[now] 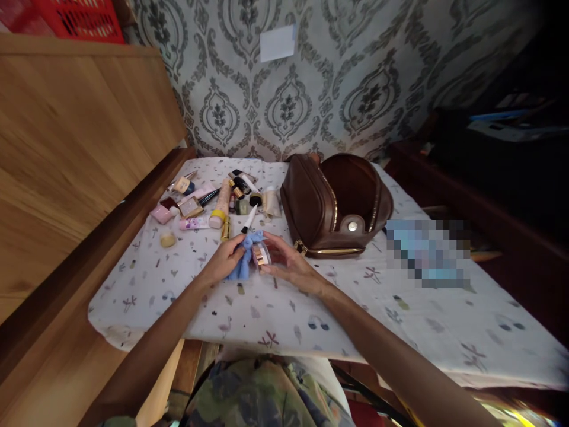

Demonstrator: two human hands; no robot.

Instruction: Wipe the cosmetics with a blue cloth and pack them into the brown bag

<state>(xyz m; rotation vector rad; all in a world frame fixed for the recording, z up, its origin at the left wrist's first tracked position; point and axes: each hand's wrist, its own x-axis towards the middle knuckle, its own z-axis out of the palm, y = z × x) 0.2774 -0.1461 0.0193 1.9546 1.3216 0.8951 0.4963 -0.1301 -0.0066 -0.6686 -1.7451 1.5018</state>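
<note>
My left hand (226,258) is closed on a blue cloth (242,264), pressed against the side of a small clear-lidded makeup palette (261,255). From the other side my right hand (291,265) grips the palette between thumb and fingers. Both hands are just above the patterned tablecloth. Just beyond them lie a white-tipped tube (250,218) and a gold lipstick tube (226,227). A brown leather bag (306,204) stands to the right of my hands with its zipped top gaping.
Several cosmetics, among them a pink bottle (222,201), a compact (190,206) and a round jar (168,239), lie across the table's left back. A wooden cabinet (89,118) borders the left, a patterned wall the back. A blurred-out bluish item (427,252) lies right of the bag.
</note>
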